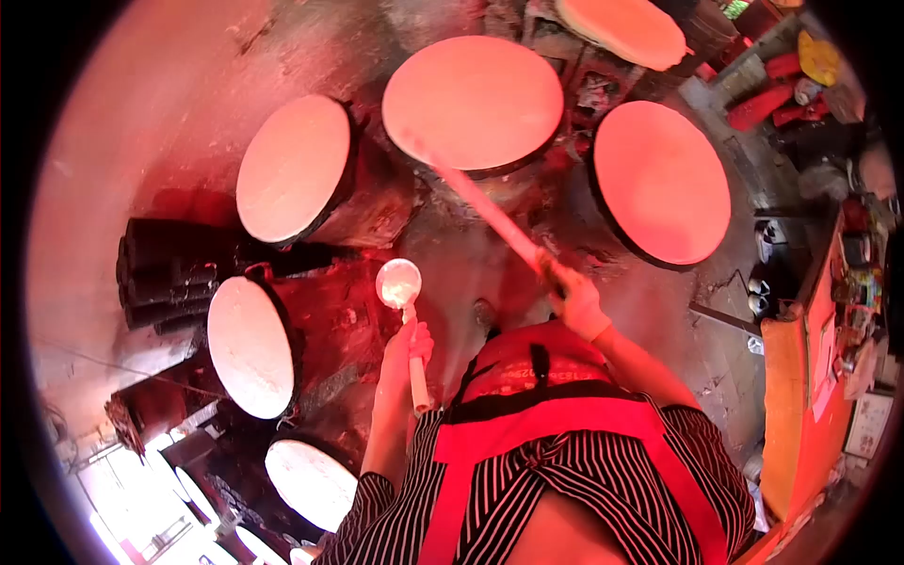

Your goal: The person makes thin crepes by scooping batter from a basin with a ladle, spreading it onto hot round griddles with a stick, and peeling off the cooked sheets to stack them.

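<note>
My left hand [411, 344] is closed around the handle of a ladle [399, 282], whose round bowl has whitish, batter-like stuff in it. The ladle is over the floor, apart from the griddles. In my right hand [578, 301] I grip a long, flat wooden spatula [490, 212]. Its far end lies over the near edge of a pale round pancake [476, 89], which covers the dark round griddle [508, 167] in front of me. Whether the tip touches the pancake cannot be made out.
More pale rounds on dark griddles stand around me: left [294, 169], lower left [250, 348] and right [662, 184]. Another flat pale piece [626, 30] is at the top. Dark stacked cylinders [179, 273] are at left. An orange-lit counter [786, 414] borders the right.
</note>
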A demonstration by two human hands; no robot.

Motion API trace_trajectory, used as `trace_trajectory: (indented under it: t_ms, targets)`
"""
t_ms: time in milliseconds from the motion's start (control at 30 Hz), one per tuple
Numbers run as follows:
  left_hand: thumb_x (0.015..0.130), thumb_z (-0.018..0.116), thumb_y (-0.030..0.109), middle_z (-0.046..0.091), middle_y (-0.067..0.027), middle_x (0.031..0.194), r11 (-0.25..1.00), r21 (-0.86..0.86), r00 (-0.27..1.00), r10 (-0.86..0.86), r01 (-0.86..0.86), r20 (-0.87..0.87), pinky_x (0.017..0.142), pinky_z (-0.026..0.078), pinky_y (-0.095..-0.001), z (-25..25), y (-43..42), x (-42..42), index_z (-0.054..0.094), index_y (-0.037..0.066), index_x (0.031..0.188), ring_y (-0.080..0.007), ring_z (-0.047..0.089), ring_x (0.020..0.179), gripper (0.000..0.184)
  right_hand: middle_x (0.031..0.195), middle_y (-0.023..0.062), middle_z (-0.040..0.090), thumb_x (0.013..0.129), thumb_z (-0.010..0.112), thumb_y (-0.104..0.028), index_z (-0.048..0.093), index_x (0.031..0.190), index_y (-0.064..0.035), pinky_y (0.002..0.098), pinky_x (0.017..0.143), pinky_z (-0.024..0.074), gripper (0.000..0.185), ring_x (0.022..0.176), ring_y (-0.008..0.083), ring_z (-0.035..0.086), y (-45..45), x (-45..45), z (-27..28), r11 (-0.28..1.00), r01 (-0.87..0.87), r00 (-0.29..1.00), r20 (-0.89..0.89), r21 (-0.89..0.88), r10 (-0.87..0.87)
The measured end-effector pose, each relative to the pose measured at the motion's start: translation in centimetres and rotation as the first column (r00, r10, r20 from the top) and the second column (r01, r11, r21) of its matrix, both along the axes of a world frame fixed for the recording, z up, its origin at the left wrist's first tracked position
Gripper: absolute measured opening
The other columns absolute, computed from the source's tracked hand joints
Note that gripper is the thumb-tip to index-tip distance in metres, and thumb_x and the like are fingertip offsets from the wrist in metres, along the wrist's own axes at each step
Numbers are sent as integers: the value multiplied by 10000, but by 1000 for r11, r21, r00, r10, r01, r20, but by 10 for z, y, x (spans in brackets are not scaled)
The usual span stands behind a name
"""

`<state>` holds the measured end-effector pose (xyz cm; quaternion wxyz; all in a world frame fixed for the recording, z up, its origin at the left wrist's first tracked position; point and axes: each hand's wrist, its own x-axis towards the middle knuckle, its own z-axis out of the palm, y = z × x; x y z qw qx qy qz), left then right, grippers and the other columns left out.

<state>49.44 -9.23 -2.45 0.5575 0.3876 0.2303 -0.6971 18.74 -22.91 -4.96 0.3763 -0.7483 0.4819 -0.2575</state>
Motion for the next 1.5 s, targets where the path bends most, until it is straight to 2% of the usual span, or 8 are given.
trace_trajectory:
  t_ms: [167,200,300,367,533,1033,1233,1500]
  targets:
    - [974,407,130,405,-38,663,990,-25,893,112,-137,-437,412,312,-216,14,-17,-52,431,-20,944,-103,356,510,154,978,118,646,854,584,-155,559,1145,-48,307,738,470,311,840,196,605,-127,-110,4,941,332,939,115,-65,-323]
    - [976,400,133,405,-39,669,991,-36,902,100,-126,-421,413,316,-218,16,-22,-65,433,-26,961,-105,359,513,163,963,113,643,857,579,-170,570,1088,-37,322,743,464,266,837,197,597,-155,-138,37,900,379,925,-60,214,-375]
    - [973,406,125,399,-35,693,990,-56,936,107,-133,-334,399,308,-211,23,-43,-113,432,-40,1006,-95,357,514,170,867,135,620,862,567,-208,589,1013,-30,369,752,455,235,803,201,579,-229,-237,38,942,255,967,35,-218,-253]
    - [959,448,97,385,-23,717,988,-29,961,143,-154,-238,370,280,-185,37,-55,-150,422,-39,1029,-70,341,508,155,765,2,610,855,559,-164,603,1024,-47,313,708,465,211,759,152,584,-276,-304,33,944,290,953,-43,-155,-300]
    - [962,437,95,371,-23,707,956,13,912,283,-292,-298,369,293,-190,74,-71,-238,434,-63,1070,-77,350,506,192,899,144,626,860,530,-265,637,1036,-95,402,768,461,266,883,304,599,-363,-396,13,922,377,831,-407,-87,-378]
    - [968,419,90,368,-35,717,939,-70,920,313,-337,-237,382,300,-199,108,-106,-322,438,-72,1081,-85,345,511,198,681,84,590,785,653,-355,657,950,-22,330,617,428,372,662,185,583,-401,-413,-30,970,232,970,-96,78,-224]
    - [973,412,107,370,-35,718,938,-83,911,302,-337,-282,382,294,-197,107,-105,-325,440,-68,1087,-84,346,515,211,688,-17,565,772,682,-271,670,916,-34,245,522,352,277,577,86,493,-405,-412,-2,840,93,961,174,534,-216]
    - [952,452,85,378,-25,708,943,-89,934,301,-322,-192,362,271,-185,107,-101,-333,437,-58,1069,-67,338,500,185,736,79,637,759,674,-373,678,982,-17,294,637,441,420,655,129,570,-389,-373,18,972,215,973,-102,93,-205]
